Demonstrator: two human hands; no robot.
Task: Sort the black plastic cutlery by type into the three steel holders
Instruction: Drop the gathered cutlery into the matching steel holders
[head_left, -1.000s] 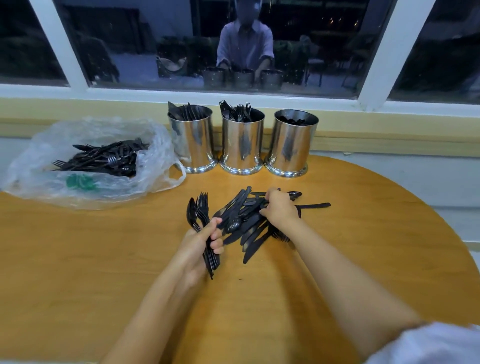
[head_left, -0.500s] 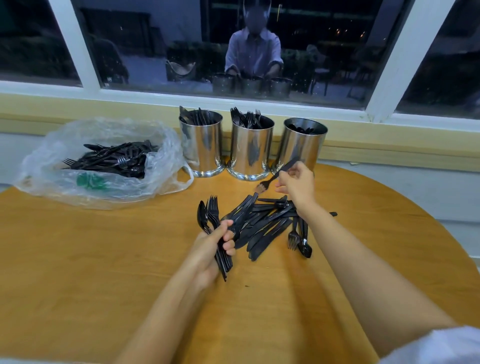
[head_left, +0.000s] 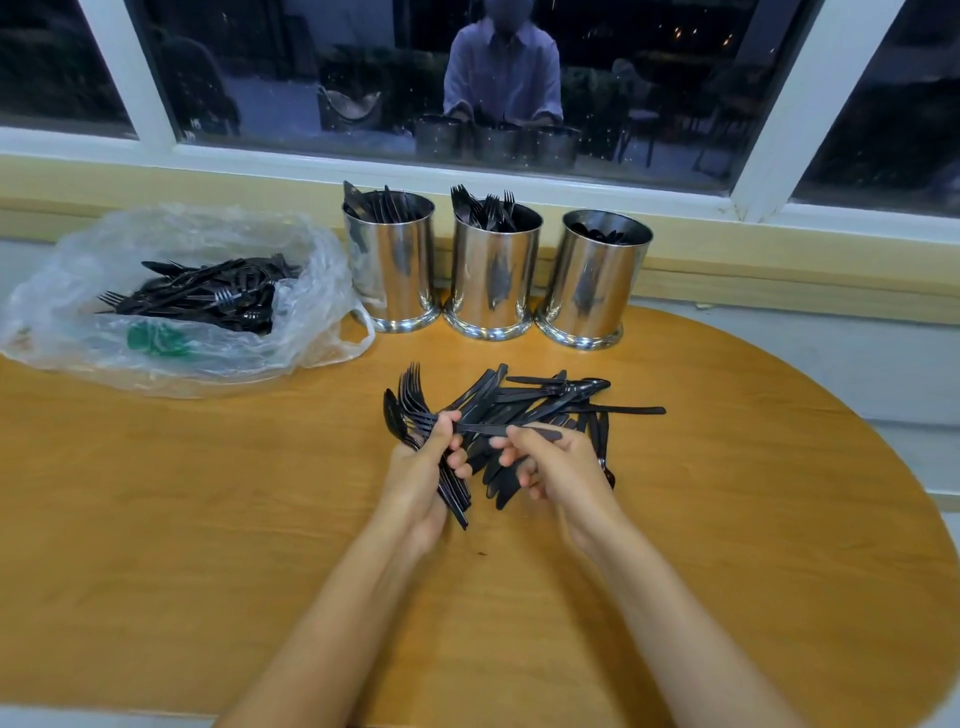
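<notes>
The three steel holders (head_left: 493, 280) at the far edge are partly filled, yet a loose pile (head_left: 540, 402) lies nearer and the bag (head_left: 311, 270) at left holds more. The left hand (head_left: 415, 478) grips a fork bundle (head_left: 413, 395); the right hand (head_left: 561, 462) pinches one piece (head_left: 483, 429) beside it.

The left hand (head_left: 415, 478) hides the middle of its gripped bundle (head_left: 410, 397); the right hand (head_left: 566, 467) covers part of the loose pile (head_left: 540, 402). Its pinched piece (head_left: 480, 429) and the contents of the rightmost holder (head_left: 592, 280) are unidentifiable.
</notes>
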